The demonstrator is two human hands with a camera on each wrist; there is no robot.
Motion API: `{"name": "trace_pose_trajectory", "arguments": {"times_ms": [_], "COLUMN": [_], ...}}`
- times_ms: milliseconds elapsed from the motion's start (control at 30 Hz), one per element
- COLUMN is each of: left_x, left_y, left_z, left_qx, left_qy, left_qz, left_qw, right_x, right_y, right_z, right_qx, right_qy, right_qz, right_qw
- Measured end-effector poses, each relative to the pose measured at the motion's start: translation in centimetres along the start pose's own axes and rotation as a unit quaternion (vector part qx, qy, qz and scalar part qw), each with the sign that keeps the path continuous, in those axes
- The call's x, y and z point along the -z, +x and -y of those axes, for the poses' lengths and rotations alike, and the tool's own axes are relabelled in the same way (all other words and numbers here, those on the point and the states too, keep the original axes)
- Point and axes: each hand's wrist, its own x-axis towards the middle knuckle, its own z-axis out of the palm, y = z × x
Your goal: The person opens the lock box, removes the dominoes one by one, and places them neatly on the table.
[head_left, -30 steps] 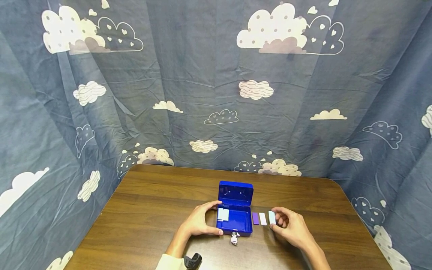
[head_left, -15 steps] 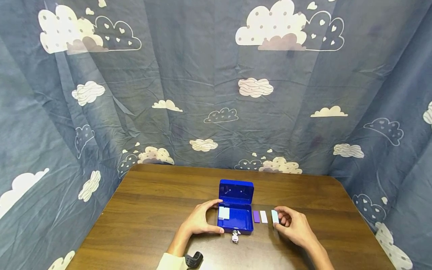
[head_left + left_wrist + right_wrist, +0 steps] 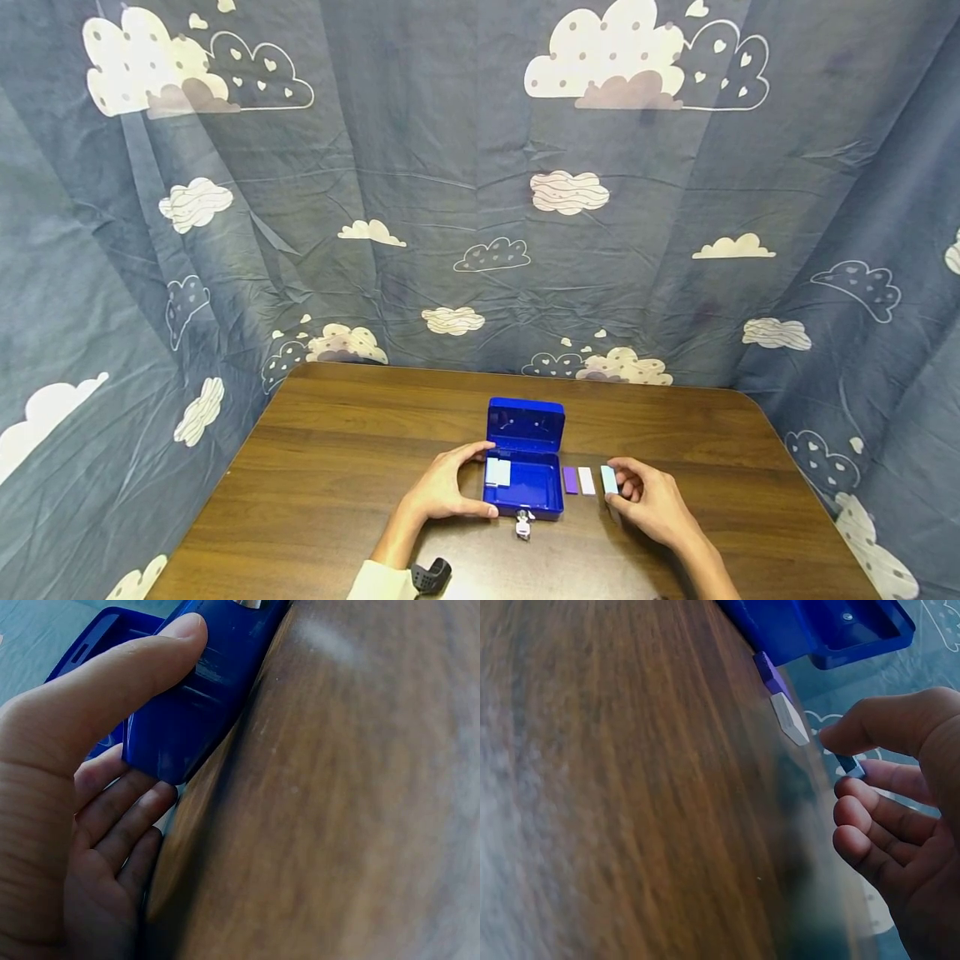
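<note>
A blue cash box [image 3: 536, 493] stands on the table with its lid [image 3: 525, 425] raised. My left hand [image 3: 438, 492] grips its left side, thumb on the front wall and fingers toward the back. Light blue, nearly white blocks [image 3: 498, 473] lie in the box's left end. Between thumb and fingertips, my right hand [image 3: 651, 504] pinches a light blue flat block [image 3: 609, 480]; the right wrist view shows its end [image 3: 850, 765]. Between the box and this hand lie a purple block [image 3: 571, 481] and a white block [image 3: 587, 481], side by side.
Keys [image 3: 522, 527] hang from the lock at the box's front. The brown wooden table [image 3: 337, 433] has its far edge against a grey-blue cloud-patterned curtain [image 3: 420, 208]. A black band [image 3: 431, 577] is at my left wrist.
With the light blue block, my right hand shifted slightly right, away from the white block, then a little back left. My left hand keeps its grip on the box.
</note>
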Motion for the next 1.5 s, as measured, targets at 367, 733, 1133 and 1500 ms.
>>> {"name": "trace_pose_trajectory", "arguments": {"times_ms": [367, 733, 1133, 1500], "left_x": [0.0, 0.1, 0.1, 0.2], "left_y": [-0.1, -0.1, -0.1, -0.1], "left_z": [-0.1, 0.0, -0.1, -0.2], "left_qx": [-0.004, -0.006, 0.007, -0.001], "left_qy": [-0.005, -0.004, 0.011, 0.007], "left_qz": [-0.001, -0.008, -0.009, -0.010], "left_qw": [1.0000, 0.9999, 0.9999, 0.9999], "right_x": [-0.5, -0.9, -1.3, -1.4], "right_y": [0.3, 0.7, 0.8, 0.7], "right_z": [-0.1, -0.8, -0.8, -0.5], "right_qx": [-0.025, -0.043, -0.040, -0.036], "right_qy": [0.011, 0.007, -0.014, 0.004], "right_qz": [0.000, 0.012, -0.005, -0.013], "right_qw": [0.9996, 0.9990, 0.9991, 0.9993]}}
